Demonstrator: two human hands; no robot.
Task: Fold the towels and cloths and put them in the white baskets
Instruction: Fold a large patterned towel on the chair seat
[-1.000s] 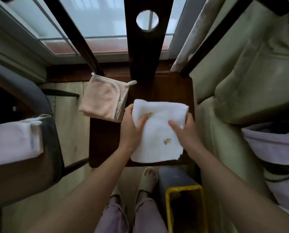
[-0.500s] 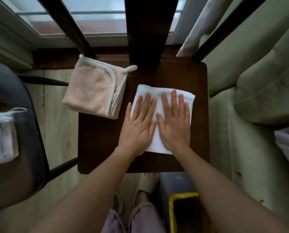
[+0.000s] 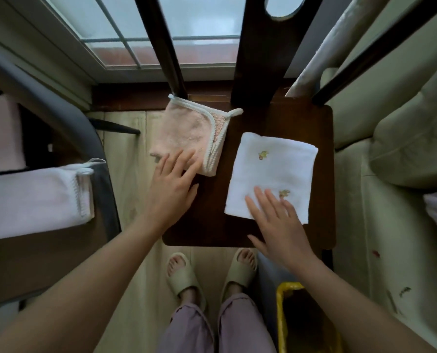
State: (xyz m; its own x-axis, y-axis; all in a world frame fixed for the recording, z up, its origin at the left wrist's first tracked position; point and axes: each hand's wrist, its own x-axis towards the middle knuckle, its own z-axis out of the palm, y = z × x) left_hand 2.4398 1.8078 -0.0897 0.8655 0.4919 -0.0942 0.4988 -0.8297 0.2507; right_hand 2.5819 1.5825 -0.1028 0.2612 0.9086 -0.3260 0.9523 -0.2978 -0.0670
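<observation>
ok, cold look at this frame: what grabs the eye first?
Two folded cloths on a dark wooden chair seat: a white towel on its right half and a pink cloth hanging over its far-left edge. The right hand lies flat on the towel's near edge; the left hand touches the pink cloth's near corner.

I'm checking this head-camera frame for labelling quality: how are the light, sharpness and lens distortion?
Head view: dim, soft daylight from the window behind, no glare; the white towel and pink cloth read sharp, the left hand and right hand only slightly soft; wide-angle bending shows in the splayed chair slats and stretched forearms at the edges.
</observation>
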